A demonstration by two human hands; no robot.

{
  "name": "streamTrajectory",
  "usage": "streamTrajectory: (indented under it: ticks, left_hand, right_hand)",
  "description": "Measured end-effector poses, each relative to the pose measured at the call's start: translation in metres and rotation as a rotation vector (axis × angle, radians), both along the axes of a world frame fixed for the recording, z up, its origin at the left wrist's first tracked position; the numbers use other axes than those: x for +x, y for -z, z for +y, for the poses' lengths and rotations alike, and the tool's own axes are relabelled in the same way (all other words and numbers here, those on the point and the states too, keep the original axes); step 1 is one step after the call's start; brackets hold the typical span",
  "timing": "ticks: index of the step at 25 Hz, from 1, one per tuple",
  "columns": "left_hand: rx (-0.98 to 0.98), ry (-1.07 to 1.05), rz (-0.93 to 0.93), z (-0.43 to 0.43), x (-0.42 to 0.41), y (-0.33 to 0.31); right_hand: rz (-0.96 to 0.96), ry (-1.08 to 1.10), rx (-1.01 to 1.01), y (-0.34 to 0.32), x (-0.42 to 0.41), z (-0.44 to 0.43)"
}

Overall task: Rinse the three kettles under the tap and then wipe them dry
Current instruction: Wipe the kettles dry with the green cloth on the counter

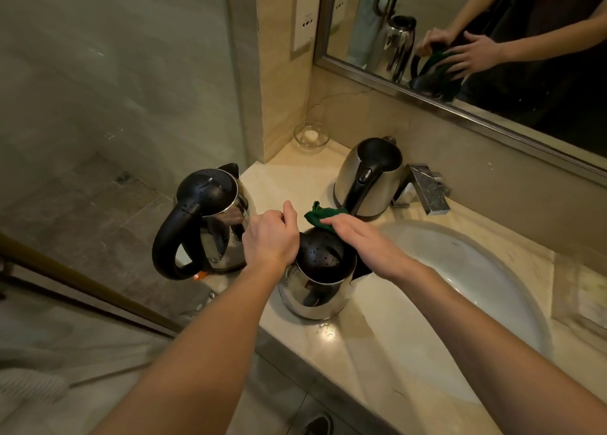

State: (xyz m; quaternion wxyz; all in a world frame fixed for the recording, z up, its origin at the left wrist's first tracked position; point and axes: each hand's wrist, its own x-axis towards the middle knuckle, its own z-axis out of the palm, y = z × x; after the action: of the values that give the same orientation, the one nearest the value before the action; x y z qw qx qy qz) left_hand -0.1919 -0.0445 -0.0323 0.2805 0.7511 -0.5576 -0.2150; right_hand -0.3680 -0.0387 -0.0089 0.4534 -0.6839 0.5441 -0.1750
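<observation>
Bathroom, pale stone counter with a sunk sink, mirror above.

Three kettles out. I watch the near kettle, which stands between the sink and the counter's front edge. Right hand lies flat, fingers straight, pressing a green cloth on its lid. Left hand is curled at the lid's left side. I cannot tell what it grips, if anything.

Risks:
- Water pooled by the near kettle's base. A hard wipe could slide it toward the edge or the sink.
- Left kettle stands at the counter's end with its handle overhanging. An elbow knock could tip it off.

Containers:
- All three lids are down, so the insides are hidden.
- Droplets show on the near and left lids.
- Far kettle stands beside the tap.
- Glass dish in the corner holds something small and white, perhaps a candle.
</observation>
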Motion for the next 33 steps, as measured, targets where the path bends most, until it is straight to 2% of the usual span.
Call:
streamTrajectory:
  ticks: [4,8,17,21,24,27,33]
  left_hand:
    - [0.055,0.048,-0.059,0.0,-0.001,-0.005]
    - [0.086,0.112,-0.082,0.003,0.003,-0.013]
    - [0.048,0.156,-0.029,0.006,0.008,-0.011]
    - [0.063,0.177,-0.019,0.007,0.01,-0.01]
    - [0.081,0.187,-0.025,0.007,0.011,-0.011]
    - [0.092,0.188,-0.037,0.008,0.01,-0.012]
    - [0.099,0.162,-0.055,0.008,0.01,-0.01]
  right_hand:
    - [0.343,-0.058,-0.171,-0.01,0.01,0.019]
    - [0.56,-0.114,-0.173,-0.012,0.019,0.042]
    - [0.856,-0.24,-0.338,-0.01,0.037,0.108]
    - [0.913,-0.272,-0.353,-0.007,0.034,0.11]
    - [0.849,-0.192,-0.324,-0.008,0.032,0.097]
    - [0.662,0.044,-0.221,-0.019,0.031,0.07]
    - [-0.159,0.862,0.188,-0.029,0.011,0.021]
